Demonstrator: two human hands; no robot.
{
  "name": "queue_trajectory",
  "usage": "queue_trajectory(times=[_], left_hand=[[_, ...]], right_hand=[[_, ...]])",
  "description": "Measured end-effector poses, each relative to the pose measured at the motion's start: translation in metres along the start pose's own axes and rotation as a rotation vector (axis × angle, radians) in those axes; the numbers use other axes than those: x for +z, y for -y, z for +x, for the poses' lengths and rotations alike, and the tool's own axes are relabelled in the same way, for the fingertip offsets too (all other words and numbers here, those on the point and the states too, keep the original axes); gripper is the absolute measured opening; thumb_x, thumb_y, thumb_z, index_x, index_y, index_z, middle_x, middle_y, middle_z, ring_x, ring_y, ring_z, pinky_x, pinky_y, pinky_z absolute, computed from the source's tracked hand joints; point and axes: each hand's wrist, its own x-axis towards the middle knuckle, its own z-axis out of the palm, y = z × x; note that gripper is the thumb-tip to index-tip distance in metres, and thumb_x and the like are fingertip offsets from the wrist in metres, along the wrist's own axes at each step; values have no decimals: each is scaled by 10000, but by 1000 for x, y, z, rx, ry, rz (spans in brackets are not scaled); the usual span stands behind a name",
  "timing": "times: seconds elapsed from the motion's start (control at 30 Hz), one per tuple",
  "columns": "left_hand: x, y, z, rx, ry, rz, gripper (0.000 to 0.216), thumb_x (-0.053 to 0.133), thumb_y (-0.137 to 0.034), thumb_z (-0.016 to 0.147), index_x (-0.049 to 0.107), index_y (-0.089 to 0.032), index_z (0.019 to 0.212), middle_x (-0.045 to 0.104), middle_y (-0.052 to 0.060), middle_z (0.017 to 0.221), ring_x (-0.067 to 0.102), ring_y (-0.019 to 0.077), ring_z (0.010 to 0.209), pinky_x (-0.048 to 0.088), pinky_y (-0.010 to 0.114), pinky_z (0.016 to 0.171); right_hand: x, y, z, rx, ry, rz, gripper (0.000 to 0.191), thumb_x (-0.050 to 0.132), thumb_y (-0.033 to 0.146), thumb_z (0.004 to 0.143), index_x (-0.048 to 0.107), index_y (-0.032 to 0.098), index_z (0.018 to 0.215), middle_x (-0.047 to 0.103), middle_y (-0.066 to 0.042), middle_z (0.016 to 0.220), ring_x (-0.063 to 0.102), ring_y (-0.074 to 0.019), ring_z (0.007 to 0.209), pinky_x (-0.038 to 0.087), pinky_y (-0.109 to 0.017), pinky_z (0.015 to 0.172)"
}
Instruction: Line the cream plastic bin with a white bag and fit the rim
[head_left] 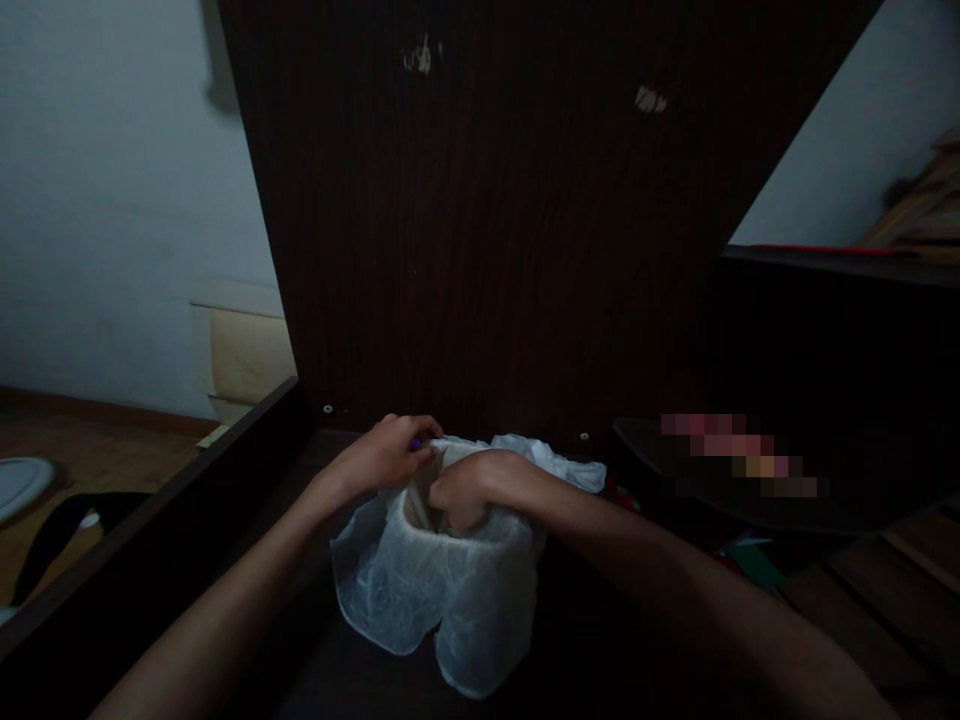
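White plastic bag (480,610) sat upright on the dark wooden surface (277,625), its mouth turned outward over a round rim, loose folds hanging down the near side. Your left hand (401,450) was at the far left of the rim, fingers closed on the bag's edge — a small purple-blue spot (415,444) showed beside them. Your right hand (463,492) reached down inside the mouth; its fingertips were hidden, so I could not tell whether they gripped anything. Behind the bag stood a tall dark panel (480,250) with two pale scuffs. A low side board (187,505) ran along the left — pale wall (112,200) beyond. Right of your forearm: a pixelated patch (739,452).
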Motion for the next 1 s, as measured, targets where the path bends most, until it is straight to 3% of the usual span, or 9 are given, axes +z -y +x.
queue_trajectory(times=[0.1, 0.27, 0.43, 0.6, 0.8, 0.9, 1.0], left_hand=[[-1, 0, -1, 4, -43, -38, 271, 553, -225, 888, 737, -178, 1080, 806, 62, 1023, 750, 220, 942, 540, 262, 763], [1, 1, -3, -34, -128, -58, 212, 583, -248, 879, 761, -177, 969, 805, 62, 925, 748, 230, 874, 524, 276, 731], [3, -5, -6, -105, -194, -71, 163, 577, -215, 848, 733, -167, 847, 778, 64, 820, 729, 229, 767, 493, 281, 664], [3, -5, -14, -140, -210, -85, 146, 532, -179, 831, 678, -176, 835, 758, 56, 804, 709, 212, 719, 481, 275, 642], [3, -2, -23, -143, -202, -89, 208, 471, -260, 881, 658, -181, 838, 699, 39, 687, 651, 208, 601, 454, 293, 599], [3, -1, -22, -110, -232, -109, 248, 447, -297, 895, 668, -184, 896, 730, 56, 785, 682, 229, 697, 487, 316, 672], [5, 0, -16, -42, -262, -158, 295, 428, -335, 924, 666, -186, 1017, 755, 73, 969, 708, 245, 884, 516, 338, 807]], right_hand=[[-19, -8, -23, -57, 24, -92, 72, 715, 188, 859, 734, 129, 824, 702, -12, 746, 622, -151, 641, 448, -265, 589], [-25, -26, -40, 17, -345, -152, 262, 546, 327, 1001, 698, 152, 1123, 744, -103, 1055, 678, -219, 905, 394, -303, 689], [-6, -34, -36, 112, -502, -165, 182, 554, 284, 1006, 679, 183, 1091, 738, -96, 1084, 680, -224, 989, 363, -293, 708], [1, -40, -40, 149, -533, -145, 158, 544, 233, 987, 693, 183, 996, 740, -87, 965, 678, -203, 880, 321, -292, 655], [-1, -44, -52, 143, -576, -96, 152, 531, 166, 941, 681, 174, 967, 714, -74, 899, 632, -185, 786, 281, -293, 617], [-4, -34, -52, 60, -555, -67, 147, 539, 167, 943, 666, 171, 1018, 707, -54, 920, 611, -161, 785, 322, -276, 649], [-6, -19, -46, -82, -410, -46, 147, 589, 289, 970, 674, 179, 1019, 713, -39, 952, 617, -152, 815, 368, -264, 683]])
